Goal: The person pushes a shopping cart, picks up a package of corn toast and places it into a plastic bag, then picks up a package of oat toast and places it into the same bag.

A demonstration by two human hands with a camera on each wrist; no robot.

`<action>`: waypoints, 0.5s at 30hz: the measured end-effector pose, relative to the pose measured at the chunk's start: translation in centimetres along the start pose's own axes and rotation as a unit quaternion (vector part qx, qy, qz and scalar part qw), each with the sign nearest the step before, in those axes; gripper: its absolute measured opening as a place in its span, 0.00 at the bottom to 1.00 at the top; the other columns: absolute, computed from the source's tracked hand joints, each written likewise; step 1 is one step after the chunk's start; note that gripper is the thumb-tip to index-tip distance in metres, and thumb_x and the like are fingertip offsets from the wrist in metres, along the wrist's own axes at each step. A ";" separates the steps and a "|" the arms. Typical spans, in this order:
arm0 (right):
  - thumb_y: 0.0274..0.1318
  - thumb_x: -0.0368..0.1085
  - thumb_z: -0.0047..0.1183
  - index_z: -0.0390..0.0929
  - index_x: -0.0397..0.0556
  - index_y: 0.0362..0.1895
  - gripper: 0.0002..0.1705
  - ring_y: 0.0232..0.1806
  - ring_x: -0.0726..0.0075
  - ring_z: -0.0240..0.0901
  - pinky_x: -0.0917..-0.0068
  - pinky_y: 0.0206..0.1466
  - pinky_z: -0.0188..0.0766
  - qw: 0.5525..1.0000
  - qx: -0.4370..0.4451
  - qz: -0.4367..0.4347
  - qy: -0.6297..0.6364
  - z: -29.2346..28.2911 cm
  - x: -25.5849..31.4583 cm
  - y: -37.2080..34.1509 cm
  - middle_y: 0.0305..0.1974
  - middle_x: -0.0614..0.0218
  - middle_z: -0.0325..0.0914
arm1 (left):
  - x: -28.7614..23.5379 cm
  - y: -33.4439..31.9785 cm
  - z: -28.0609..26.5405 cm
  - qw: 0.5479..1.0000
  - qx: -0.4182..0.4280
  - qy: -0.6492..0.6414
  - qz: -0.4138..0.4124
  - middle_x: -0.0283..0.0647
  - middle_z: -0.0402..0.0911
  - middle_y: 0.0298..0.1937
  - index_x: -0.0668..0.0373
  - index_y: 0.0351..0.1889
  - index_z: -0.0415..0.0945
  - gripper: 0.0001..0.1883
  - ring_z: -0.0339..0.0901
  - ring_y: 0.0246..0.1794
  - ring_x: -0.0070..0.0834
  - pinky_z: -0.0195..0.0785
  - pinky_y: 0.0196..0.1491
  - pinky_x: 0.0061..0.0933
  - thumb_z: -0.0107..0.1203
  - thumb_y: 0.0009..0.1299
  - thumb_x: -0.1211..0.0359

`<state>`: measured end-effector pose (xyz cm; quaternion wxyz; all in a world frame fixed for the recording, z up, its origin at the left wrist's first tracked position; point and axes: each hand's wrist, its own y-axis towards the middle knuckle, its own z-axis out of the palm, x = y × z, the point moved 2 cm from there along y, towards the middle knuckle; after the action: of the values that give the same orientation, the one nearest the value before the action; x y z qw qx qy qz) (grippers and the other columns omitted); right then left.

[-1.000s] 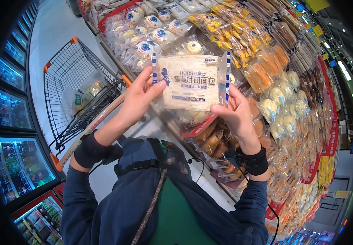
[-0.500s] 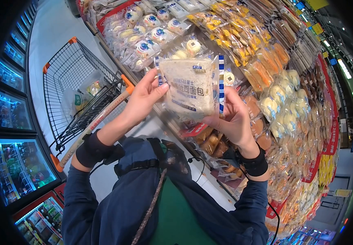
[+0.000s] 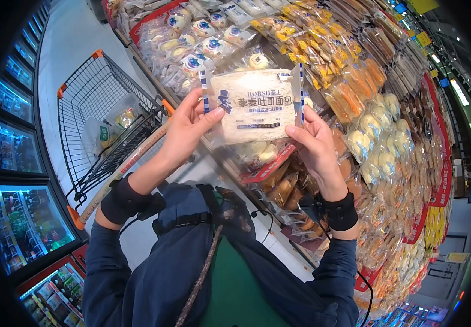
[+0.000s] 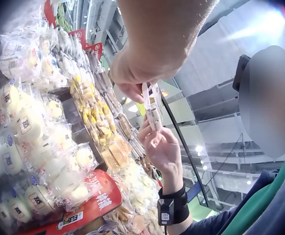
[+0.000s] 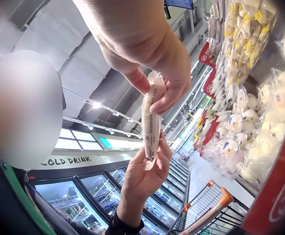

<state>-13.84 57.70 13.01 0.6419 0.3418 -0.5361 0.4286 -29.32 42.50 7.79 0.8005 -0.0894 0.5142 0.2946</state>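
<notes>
A clear packet of sliced toast bread [image 3: 257, 117] with blue checked ends and blue print is held up in front of the chest, its printed face toward the head camera. My left hand [image 3: 190, 125] pinches its left end, thumb on the front and fingers behind. At the right end my right hand [image 3: 317, 144] pinches the lower corner the same way. In the right wrist view the packet [image 5: 152, 122] shows edge-on as a thin slab between both hands. The left wrist view also has the packet [image 4: 153, 107] from its narrow side.
Below and right spreads a bread display, with round white buns [image 3: 197, 62], yellow packets [image 3: 306, 41] and brown loaves [image 3: 284, 185]. A shopping cart [image 3: 104, 103] with a plastic bag [image 3: 104, 133] inside stands at the left. Beyond it are lit drink fridges [image 3: 25, 223].
Half a second ago the packet was turned at an angle, its right end swung inward; now it faces the head camera squarely again. The right hand has shifted slightly up and outward with it.
</notes>
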 end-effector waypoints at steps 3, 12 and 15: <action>0.51 0.28 0.50 0.60 0.37 0.55 0.26 0.43 0.73 0.72 0.77 0.45 0.72 0.999 -0.003 0.037 0.017 -0.6 -0.5 0.1 0.46 0.59 0.73 | -0.2 -0.2 -0.1 1.000 0.004 0.013 -0.015 0.38 0.73 0.49 0.65 0.57 0.59 0.23 0.69 0.49 0.21 0.60 0.54 0.24 0.53 0.65 0.70; 0.54 0.27 0.48 0.60 0.37 0.55 0.23 0.45 0.69 0.73 0.74 0.45 0.74 0.999 0.012 0.031 0.019 -0.6 -0.6 0.2 0.47 0.57 0.72 | -0.3 -0.4 -0.3 1.000 -0.001 0.019 -0.007 0.38 0.73 0.49 0.65 0.56 0.59 0.24 0.70 0.49 0.20 0.62 0.51 0.22 0.53 0.65 0.69; 0.55 0.27 0.47 0.60 0.37 0.54 0.22 0.46 0.67 0.73 0.72 0.45 0.75 0.998 0.010 0.044 0.038 -0.4 -0.7 0.1 0.48 0.56 0.72 | -0.4 -0.5 -0.2 1.000 0.000 0.021 -0.017 0.36 0.73 0.49 0.64 0.56 0.59 0.24 0.69 0.48 0.19 0.62 0.51 0.22 0.54 0.65 0.68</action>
<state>-13.82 57.98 12.29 0.6388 0.3075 -0.5217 0.4746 -29.34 41.82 7.94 0.7944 -0.1038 0.5294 0.2790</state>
